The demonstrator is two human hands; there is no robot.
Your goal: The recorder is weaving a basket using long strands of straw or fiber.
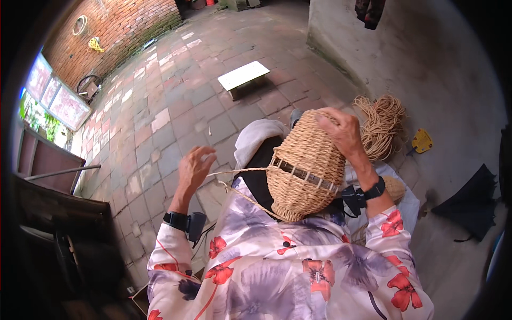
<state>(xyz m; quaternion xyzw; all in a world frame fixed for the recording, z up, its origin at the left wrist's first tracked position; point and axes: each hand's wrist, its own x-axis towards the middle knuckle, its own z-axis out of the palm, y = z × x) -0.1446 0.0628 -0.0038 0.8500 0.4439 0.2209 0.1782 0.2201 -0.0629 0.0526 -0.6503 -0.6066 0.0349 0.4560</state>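
Paved courtyard floor point(160, 152), laid with reddish and grey blocks, forms the ground seen from above. Centre: a woven basket point(309, 144), straw-coloured and bulging, rests tilted over the seated person's lap. An open band crosses its side, bridged by short pale stakes, with a dark strip visible behind them. The right hand point(344, 133) grips the basket's upper end, its fingers bent over the weave. From the left end of the band, a pale strand point(240, 171) runs nearly straight to the left hand point(194, 168), which is raised apart from the basket with fingers curved; whether they close on the strand cannot be told. A second strand point(253, 201) slants from near the basket's lower end toward the left. Both wrists bear black straps, and the sleeves belong to a flowered shirt point(261, 282). Beside the basket, to the right, lies a heaped bundle of cord point(381, 125), with a yellow flat object point(422, 141) just beyond. Farther right, a dark umbrella point(469, 202) lies near the plastered wall point(410, 69). Ahead stands a low white-topped bench point(244, 76); at upper left, a yellow coil point(95, 44) hangs on a brick wall point(125, 29).
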